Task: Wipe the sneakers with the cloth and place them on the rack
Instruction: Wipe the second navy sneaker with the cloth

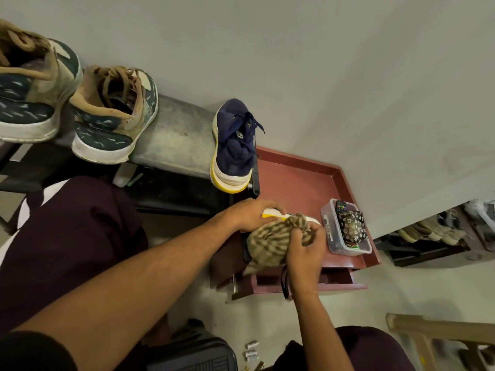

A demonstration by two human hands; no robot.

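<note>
My left hand (pixel 250 214) grips a sneaker (pixel 273 214) by its white and yellow sole, over the red table. A striped beige cloth (pixel 270 243) covers most of that sneaker. My right hand (pixel 305 250) holds the bunched cloth and presses it against the shoe. A dark lace hangs below my right wrist. A matching navy sneaker (pixel 234 145) with a yellow and white sole stands on the grey top shelf of the rack (pixel 174 137), at its right end.
Two worn teal and tan sneakers (pixel 112 116) (pixel 29 87) stand on the rack's left part. The red table (pixel 302 178) carries a clear plastic box (pixel 348 228) with a remote and a floral pouch. A second shoe rack (pixel 434 234) stands far right.
</note>
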